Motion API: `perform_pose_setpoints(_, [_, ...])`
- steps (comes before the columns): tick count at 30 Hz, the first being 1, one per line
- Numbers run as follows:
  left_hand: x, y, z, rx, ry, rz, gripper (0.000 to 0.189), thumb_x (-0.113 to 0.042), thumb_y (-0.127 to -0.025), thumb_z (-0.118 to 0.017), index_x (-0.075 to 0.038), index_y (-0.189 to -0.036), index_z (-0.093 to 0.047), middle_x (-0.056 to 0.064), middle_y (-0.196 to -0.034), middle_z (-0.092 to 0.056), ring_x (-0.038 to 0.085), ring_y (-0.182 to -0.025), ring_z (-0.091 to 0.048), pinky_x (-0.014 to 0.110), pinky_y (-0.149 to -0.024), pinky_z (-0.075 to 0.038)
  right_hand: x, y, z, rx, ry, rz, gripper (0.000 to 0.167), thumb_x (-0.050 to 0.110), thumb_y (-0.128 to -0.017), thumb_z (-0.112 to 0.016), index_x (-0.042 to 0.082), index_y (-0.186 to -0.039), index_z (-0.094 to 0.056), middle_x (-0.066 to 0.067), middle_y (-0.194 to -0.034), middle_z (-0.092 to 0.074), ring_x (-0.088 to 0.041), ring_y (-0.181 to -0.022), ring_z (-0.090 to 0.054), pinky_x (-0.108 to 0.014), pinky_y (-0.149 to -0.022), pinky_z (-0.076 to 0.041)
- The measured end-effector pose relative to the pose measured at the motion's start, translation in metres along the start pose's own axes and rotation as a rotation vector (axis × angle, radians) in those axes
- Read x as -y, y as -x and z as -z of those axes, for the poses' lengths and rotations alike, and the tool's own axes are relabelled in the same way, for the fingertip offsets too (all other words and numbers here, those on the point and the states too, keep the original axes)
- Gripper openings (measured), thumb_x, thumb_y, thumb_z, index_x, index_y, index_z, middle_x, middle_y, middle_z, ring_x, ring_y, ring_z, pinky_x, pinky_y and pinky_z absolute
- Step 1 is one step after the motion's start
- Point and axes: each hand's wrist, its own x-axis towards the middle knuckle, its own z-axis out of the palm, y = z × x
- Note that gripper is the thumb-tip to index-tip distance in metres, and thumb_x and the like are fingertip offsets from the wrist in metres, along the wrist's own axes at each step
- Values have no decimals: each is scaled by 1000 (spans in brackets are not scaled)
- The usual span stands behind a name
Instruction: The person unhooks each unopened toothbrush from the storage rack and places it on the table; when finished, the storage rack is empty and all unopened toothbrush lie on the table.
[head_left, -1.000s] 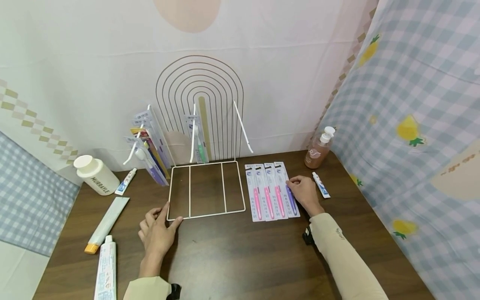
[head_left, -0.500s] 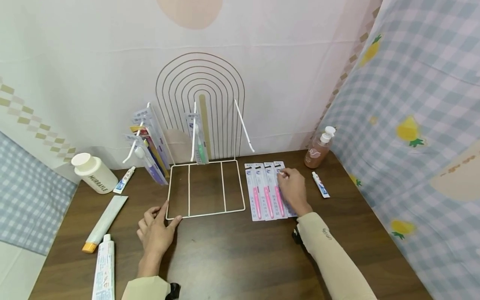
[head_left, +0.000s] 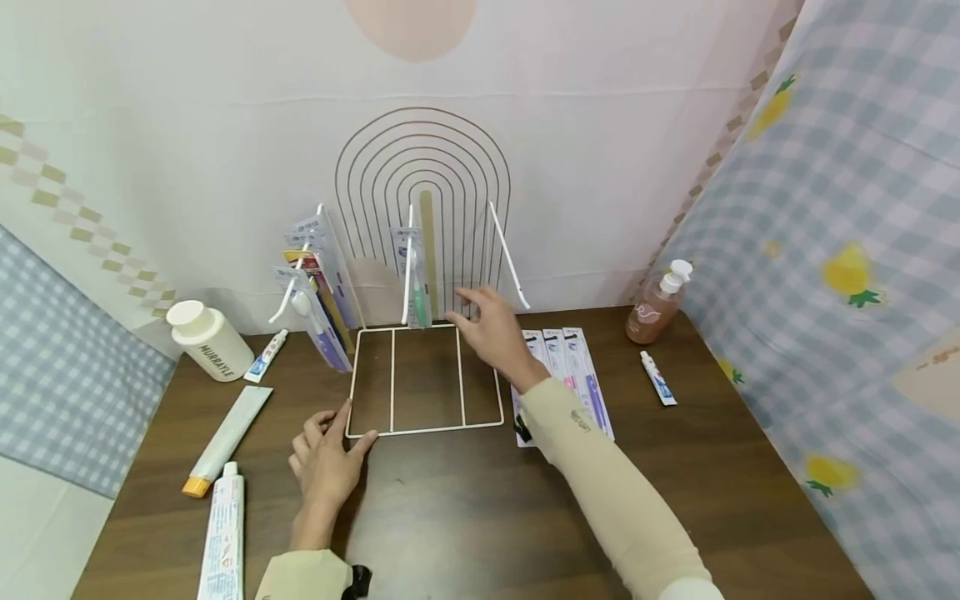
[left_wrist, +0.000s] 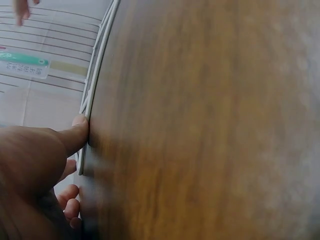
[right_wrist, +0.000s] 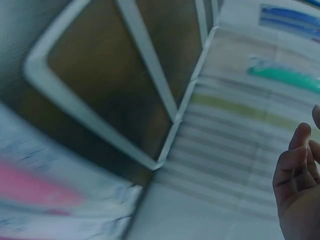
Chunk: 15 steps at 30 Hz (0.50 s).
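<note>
Two hands are out. The left hand (head_left: 326, 462) spreads its thumb and finger to touch the near left corner of the white wire rack (head_left: 392, 379). The right hand (head_left: 493, 333), by the rack's back right, has thumb and finger apart with nothing between. Half a second ago it was over the flat toothbrush packs (head_left: 593, 386) right of the rack; three show, and the sleeve (head_left: 603, 492) may hide more. Left of the rack are three tubes (head_left: 228, 432) and one smooth, round bottle (head_left: 212, 343).
</note>
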Motion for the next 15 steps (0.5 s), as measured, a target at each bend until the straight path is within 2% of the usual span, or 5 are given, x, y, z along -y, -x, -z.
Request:
perform_pose_setpoints(7, [-1, -1, -1, 0, -13, 2, 75, -38, -111, -74, -15, -176, -46, 26, -167, -38, 53, -140, -33, 68, -109, -25, 35, -27, -5, 68, 9, 21, 52, 23, -106, -84, -3, -149, -72, -20, -135, -74, -22, -94, -64, -31, -80, -57])
perform_pose_setpoints(11, [0, -1, -2, 4, -17, 3, 76, -39, -111, -74, -14, -176, -45, 26, -168, -37, 53, -140, -33, 68, -108, -26, 45, -35, -10, 64, -49, -1, 45, 22, -107, -83, -6, -141, -75, -22, -134, -74, -22, -94, -64, -26, -77, -53])
perform_pose_setpoints(15, [-1, -1, 0, 8, -9, 10, 75, -38, -111, -74, -14, -176, -44, 26, -168, -36, 53, -141, -32, 69, -109, -25, 52, -39, -13, 44, -164, -44, 32, 16, -109, -79, -8, -130, -79, -24, -129, -74, -22, -95, -65, -22, -75, -54])
